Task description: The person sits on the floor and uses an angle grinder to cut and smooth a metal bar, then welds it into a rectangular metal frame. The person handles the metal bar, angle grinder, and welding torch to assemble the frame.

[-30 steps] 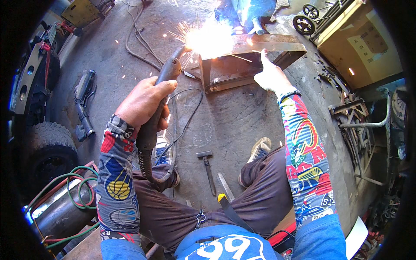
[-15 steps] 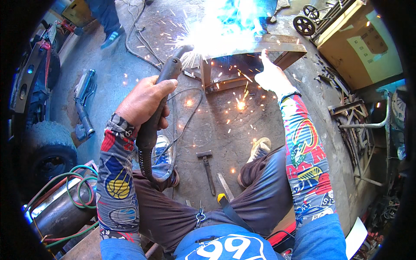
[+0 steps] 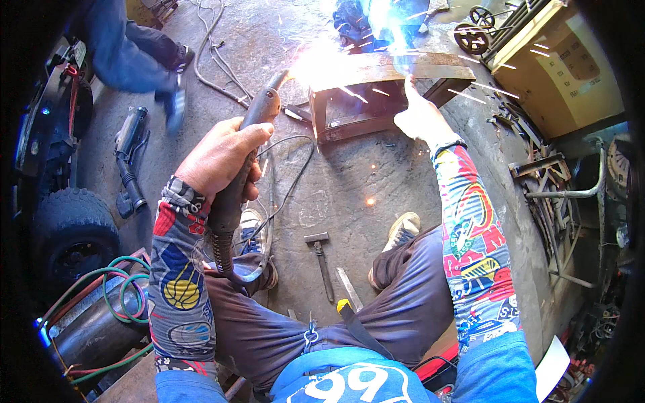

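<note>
My left hand point(image 3: 225, 158) is wrapped around the handle of a black welding torch point(image 3: 259, 117), whose bent neck points up and away. A bright pinkish-white glare at the torch tip hides the exact contact on the near left corner of a rusty rectangular metal frame point(image 3: 359, 130). My right hand point(image 3: 426, 121) is at the frame's right part, one digit stretched toward its top edge and the others curled; glare washes out detail there. Sparks streak across the frame.
A hammer point(image 3: 320, 262) and a flat metal strip point(image 3: 349, 289) lie between my feet. A torch cable point(image 3: 306, 161) loops on the floor. At left are a tire point(image 3: 77, 228) and another person's leg point(image 3: 144, 57); at right, scrap metal point(image 3: 547, 208) and a cardboard box point(image 3: 564, 67).
The glare has shrunk and the spark shower thinned, baring more of the frame. The other person's legs at upper left have moved nearer. My hands have stayed nearly still.
</note>
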A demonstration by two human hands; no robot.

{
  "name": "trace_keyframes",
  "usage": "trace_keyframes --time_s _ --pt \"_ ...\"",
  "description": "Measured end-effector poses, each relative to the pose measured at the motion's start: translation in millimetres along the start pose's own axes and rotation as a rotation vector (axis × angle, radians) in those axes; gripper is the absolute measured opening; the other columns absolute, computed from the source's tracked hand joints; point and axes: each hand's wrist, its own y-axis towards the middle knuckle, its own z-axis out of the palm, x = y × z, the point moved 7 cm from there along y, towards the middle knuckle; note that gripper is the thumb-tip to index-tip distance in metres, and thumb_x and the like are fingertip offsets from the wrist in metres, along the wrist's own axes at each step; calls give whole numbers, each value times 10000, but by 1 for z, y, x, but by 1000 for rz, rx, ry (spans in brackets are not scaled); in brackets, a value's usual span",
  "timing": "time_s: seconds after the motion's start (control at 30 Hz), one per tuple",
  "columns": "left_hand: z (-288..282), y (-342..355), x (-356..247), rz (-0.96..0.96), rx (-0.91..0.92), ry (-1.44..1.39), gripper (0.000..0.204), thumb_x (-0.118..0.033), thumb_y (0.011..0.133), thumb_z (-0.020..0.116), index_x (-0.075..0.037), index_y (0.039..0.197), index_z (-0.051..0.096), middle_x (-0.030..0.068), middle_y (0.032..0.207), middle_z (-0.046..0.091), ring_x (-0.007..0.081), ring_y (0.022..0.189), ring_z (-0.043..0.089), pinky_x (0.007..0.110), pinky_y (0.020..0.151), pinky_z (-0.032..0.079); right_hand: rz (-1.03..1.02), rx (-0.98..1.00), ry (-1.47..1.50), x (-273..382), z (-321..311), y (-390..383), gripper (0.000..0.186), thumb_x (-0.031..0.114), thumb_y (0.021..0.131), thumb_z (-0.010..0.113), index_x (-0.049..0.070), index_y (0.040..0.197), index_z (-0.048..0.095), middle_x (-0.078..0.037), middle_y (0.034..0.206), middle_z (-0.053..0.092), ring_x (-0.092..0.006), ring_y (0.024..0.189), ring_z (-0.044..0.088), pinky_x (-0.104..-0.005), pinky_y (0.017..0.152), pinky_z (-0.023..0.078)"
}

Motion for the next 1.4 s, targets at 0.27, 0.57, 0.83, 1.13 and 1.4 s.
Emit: trace_keyframes --time_s 0.27,0.57,0.83,1.13,1.4 --pt "-1 -1 -2 0 -5 24 419 -435 976 645 -66 1118 507 69 679 595 164 445 599 312 406 505 -2 12 22 -8 5 9 1023 179 818 567 102 1683 24 -335 1152 701 -440 1100 703 -482 985 535" --pt "-1 -2 -2 -9 -5 31 403 -421 978 646 -67 1108 502 70 686 599 166 458 602 310 413 512 -10 -13 -10 1 -4 2 975 167 819 552 97 1682 104 -316 1291 662 -431 1216 656 -477 1068 490" --pt "-2 -8 -2 -4 -18 21 400 -384 996 626 -22 1142 540 58 715 581 150 471 593 307 432 513 -5 -69 -99 12 -12 -5 896 167 852 548 47 1663 188 -300 1349 640 -422 1265 626 -464 1099 472" --pt "-2 -4 1 -3 -17 49 436 -437 975 646 -59 1131 497 71 698 619 165 470 624 304 414 522 7 -18 -76 9 -11 -2 923 182 840 548 50 1665 156 -322 1274 664 -434 1197 660 -476 1047 499" --pt "0 -4 -2 -11 -3 52 437 -449 969 643 -58 1121 520 74 698 622 160 472 628 307 423 531 16 2 -23 5 -7 0 957 193 825 555 76 1674 128 -322 1245 675 -434 1157 678 -478 1022 513"
